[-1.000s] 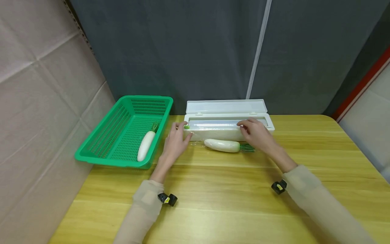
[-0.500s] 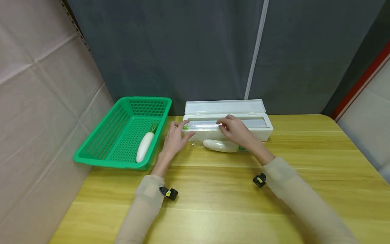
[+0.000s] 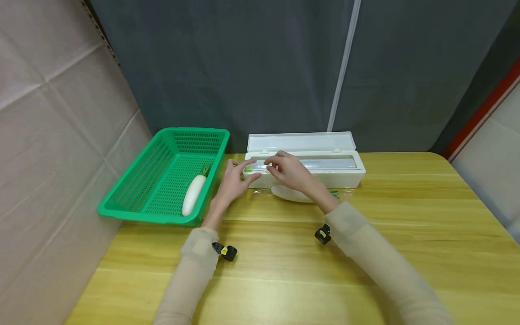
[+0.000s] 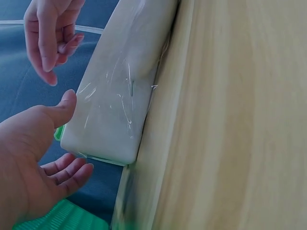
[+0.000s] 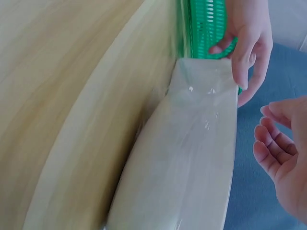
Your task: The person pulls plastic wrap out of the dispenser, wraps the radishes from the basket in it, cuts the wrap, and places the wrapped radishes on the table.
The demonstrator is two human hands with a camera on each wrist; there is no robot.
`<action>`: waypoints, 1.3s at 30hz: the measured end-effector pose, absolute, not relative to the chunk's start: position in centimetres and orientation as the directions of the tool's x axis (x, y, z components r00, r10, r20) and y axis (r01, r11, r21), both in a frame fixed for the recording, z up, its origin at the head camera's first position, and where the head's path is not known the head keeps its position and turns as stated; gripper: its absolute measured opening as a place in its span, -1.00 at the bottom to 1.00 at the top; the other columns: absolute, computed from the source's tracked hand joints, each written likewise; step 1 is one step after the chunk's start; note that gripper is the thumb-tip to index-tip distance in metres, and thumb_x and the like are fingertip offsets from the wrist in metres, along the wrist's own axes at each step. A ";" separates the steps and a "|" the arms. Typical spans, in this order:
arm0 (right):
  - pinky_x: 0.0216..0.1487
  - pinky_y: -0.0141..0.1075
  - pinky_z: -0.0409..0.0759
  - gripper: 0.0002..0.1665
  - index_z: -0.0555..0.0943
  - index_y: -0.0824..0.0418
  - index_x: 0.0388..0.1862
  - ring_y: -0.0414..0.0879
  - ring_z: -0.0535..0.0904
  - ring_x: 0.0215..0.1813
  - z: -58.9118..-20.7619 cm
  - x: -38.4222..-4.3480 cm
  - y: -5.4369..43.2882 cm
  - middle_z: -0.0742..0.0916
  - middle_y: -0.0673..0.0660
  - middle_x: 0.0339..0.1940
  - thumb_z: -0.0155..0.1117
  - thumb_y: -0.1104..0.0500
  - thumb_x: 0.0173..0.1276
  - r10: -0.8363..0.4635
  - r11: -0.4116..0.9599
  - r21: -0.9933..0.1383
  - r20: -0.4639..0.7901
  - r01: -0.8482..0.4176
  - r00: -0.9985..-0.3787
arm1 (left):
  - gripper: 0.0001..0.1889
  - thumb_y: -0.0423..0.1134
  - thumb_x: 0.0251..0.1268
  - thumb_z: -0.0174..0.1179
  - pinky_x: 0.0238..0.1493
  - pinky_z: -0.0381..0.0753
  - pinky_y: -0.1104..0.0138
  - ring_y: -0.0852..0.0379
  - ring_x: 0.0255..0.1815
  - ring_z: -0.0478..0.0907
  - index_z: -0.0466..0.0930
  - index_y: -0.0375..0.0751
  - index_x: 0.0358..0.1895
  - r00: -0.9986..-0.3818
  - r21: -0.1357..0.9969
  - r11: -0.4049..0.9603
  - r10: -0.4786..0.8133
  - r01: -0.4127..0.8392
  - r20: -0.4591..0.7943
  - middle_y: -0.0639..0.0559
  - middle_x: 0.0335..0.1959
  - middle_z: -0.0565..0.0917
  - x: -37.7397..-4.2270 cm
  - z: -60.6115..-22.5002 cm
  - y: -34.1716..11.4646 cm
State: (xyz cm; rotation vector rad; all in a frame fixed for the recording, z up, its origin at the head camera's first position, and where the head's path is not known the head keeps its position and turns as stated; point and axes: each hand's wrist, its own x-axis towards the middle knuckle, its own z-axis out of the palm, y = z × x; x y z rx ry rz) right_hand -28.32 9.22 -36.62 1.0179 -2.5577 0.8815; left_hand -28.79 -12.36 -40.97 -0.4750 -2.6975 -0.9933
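A white cling film dispenser (image 3: 308,181) stands at the back of the table with its lid (image 3: 300,141) raised. A green slider (image 3: 248,169) sits at its left end. Clear film (image 4: 122,103) hangs down its front, and a white radish (image 3: 289,194) with green stalks lies against that side, partly hidden by my right arm. My left hand (image 3: 233,182) is at the dispenser's left end, thumb and fingers spread; firm contact is unclear. Over the left part of the dispenser, my right hand (image 3: 289,172) hovers with loosely bent fingers and nothing visible in them.
Left of the dispenser stands a green basket (image 3: 162,217) with another white radish (image 3: 193,195) inside. A dark curtain (image 3: 227,67) hangs behind the wooden table (image 3: 276,266). A pale covered wall (image 3: 53,149) rises at the left.
My right hand has moved left along the dispenser, from near its right end to beside my left hand. My left hand stays at the left end. The radishes and basket keep their places.
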 end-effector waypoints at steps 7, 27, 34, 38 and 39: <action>-0.23 -0.25 0.60 -0.77 0.73 0.32 0.01 -0.03 0.58 -0.25 -36.3 -29.0 6.5 0.68 0.16 -0.24 0.26 0.28 0.47 -0.575 0.572 -0.420 0.406 -0.704 -0.710 | -0.49 -0.05 0.32 0.38 -0.14 0.40 0.13 -0.06 -0.14 0.32 0.60 -0.07 0.31 -0.912 0.628 0.666 0.238 0.403 0.333 -0.19 -0.07 0.33 -29.3 -41.5 -12.7; -0.34 -0.31 0.57 -0.77 0.76 0.28 -0.01 -0.08 0.55 -0.34 -36.6 -29.6 3.2 0.66 0.16 -0.20 0.32 0.20 0.46 -0.549 0.711 -0.312 0.314 -0.631 -0.774 | -0.48 -0.29 0.28 0.40 -0.02 0.46 0.12 -0.13 -0.06 0.40 0.56 -0.30 0.30 -0.922 0.699 0.602 0.266 0.387 0.282 -0.24 -0.09 0.49 -30.3 -41.7 -13.4; -0.29 -0.26 0.63 -0.82 0.76 0.29 -0.11 -0.05 0.60 -0.30 -36.7 -30.0 2.8 0.67 0.17 -0.22 0.34 0.21 0.43 -0.542 0.725 -0.302 0.305 -0.619 -0.783 | -0.51 -0.27 0.25 0.42 -0.15 0.42 0.19 -0.04 -0.17 0.38 0.60 -0.25 0.25 -0.922 0.692 0.610 0.270 0.387 0.278 -0.09 -0.30 0.46 -30.3 -41.7 -13.5; -0.24 -0.26 0.65 -0.85 0.73 0.32 -0.18 -0.03 0.62 -0.27 -36.7 -30.1 2.9 0.67 0.18 -0.23 0.32 0.23 0.45 -0.534 0.730 -0.312 0.296 -0.609 -0.792 | -0.53 -0.23 0.26 0.42 -0.17 0.42 0.22 -0.02 -0.22 0.40 0.62 -0.23 0.23 -0.923 0.688 0.616 0.269 0.385 0.276 -0.08 -0.31 0.46 -30.4 -41.7 -13.5; -0.24 -0.26 0.65 -0.85 0.73 0.33 -0.19 -0.03 0.63 -0.27 -36.7 -30.2 2.9 0.67 0.18 -0.24 0.31 0.23 0.45 -0.531 0.730 -0.318 0.294 -0.606 -0.794 | -0.54 -0.22 0.27 0.42 -0.18 0.42 0.22 -0.01 -0.23 0.39 0.62 -0.22 0.23 -0.924 0.689 0.616 0.268 0.382 0.273 -0.08 -0.32 0.46 -30.4 -41.7 -13.5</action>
